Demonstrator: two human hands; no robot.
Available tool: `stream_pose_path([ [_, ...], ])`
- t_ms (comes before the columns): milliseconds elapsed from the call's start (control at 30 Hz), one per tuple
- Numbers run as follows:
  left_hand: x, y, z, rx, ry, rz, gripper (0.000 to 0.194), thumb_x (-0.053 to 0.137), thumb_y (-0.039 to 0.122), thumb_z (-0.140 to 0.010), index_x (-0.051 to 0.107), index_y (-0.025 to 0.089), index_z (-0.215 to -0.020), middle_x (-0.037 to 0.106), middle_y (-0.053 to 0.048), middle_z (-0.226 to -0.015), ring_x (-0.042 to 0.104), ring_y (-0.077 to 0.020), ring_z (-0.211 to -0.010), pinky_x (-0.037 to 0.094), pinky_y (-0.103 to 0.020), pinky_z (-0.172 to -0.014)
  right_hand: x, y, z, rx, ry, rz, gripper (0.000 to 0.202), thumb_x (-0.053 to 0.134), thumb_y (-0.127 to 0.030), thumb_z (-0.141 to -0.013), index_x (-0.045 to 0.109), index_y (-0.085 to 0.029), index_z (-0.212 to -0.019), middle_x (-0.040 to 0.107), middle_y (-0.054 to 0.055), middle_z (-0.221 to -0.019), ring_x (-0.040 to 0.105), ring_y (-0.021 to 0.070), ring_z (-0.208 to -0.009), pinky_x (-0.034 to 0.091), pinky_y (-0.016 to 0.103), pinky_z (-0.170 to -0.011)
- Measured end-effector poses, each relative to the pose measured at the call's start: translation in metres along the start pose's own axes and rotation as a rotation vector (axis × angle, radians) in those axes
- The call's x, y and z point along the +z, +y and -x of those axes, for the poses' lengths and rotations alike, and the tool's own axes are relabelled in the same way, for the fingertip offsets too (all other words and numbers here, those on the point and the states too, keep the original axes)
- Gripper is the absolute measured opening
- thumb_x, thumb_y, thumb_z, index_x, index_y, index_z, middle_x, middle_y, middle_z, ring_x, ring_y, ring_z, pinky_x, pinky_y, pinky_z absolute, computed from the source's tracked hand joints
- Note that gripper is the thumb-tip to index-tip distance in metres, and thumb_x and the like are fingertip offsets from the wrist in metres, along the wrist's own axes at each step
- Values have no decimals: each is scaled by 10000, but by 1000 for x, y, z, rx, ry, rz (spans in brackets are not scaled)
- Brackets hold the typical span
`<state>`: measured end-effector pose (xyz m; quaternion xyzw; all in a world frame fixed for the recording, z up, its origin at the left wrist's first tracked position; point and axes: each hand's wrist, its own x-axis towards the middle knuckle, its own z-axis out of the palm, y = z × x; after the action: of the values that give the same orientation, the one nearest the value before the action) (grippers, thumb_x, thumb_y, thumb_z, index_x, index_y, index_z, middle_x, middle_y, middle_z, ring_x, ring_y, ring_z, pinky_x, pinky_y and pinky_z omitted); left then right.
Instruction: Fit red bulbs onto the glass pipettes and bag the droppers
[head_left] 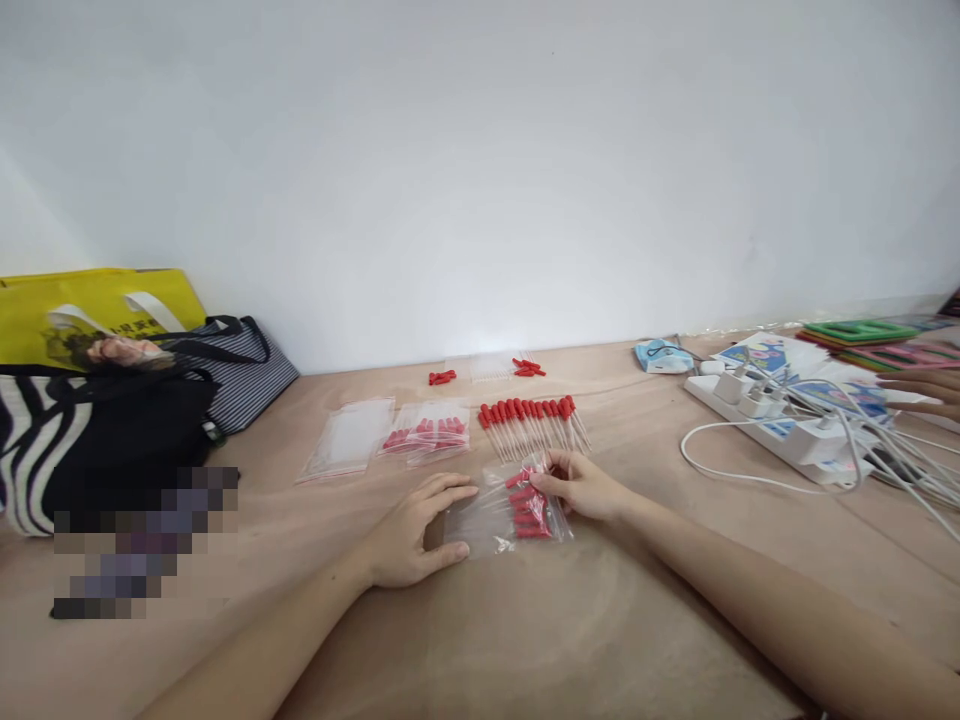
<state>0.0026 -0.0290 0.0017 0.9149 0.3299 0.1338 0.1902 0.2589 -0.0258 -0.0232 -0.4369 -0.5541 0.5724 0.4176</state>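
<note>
A clear plastic bag (487, 520) lies flat on the table in front of me, with several red-tipped thin sticks (531, 518) inside it. My left hand (412, 530) rests at the bag's left edge, thumb and fingers spread apart. My right hand (581, 485) pinches the bag at its upper right, thumb and fingertips closed over a red end. Just beyond is a row of similar red-tipped sticks (536, 425), fanned side by side. To their left lie filled bags (431, 430) showing red pieces, and flat clear bags (349, 440).
Loose red pieces (442, 377) and more red-tipped sticks (529, 368) lie near the wall. At right are a white power strip (787, 430) with cables, a blue mask (663, 356) and another person's hand (930, 390). Bags, including a yellow one (97, 300), stand at left.
</note>
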Motion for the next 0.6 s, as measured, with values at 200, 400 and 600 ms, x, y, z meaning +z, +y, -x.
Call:
stream_pose_path([
  [200, -6, -8, -5, -70, 288, -33, 367, 448, 366, -818, 486, 193, -1139, 510, -74, -1193, 437, -218, -1131, 340, -373, -972, -19, -16, 4, -166, 93, -190, 313, 653, -437, -660, 494, -183, -749, 571, -22, -639, 541, 99, -553, 446, 231, -550],
  [400, -36, -55, 5, -570, 557, -387, 427, 418, 400, -781, 503, 114, -1086, 537, -139, -1136, 465, -276, -1092, 346, -384, -943, -77, -14, -9, -310, 687, -260, 237, 576, -392, -726, 502, -204, -848, 618, 36, -813, 608, 156, -699, 510, 285, -585],
  [600, -54, -86, 26, -880, 233, -439, 603, 375, 510, -771, 470, 71, -1173, 510, -188, -1202, 479, -332, -1091, 403, -400, -858, -108, 7, -23, -151, 971, -106, 158, 395, -256, -823, 490, -157, -901, 618, 75, -846, 630, 133, -679, 533, 287, -611],
])
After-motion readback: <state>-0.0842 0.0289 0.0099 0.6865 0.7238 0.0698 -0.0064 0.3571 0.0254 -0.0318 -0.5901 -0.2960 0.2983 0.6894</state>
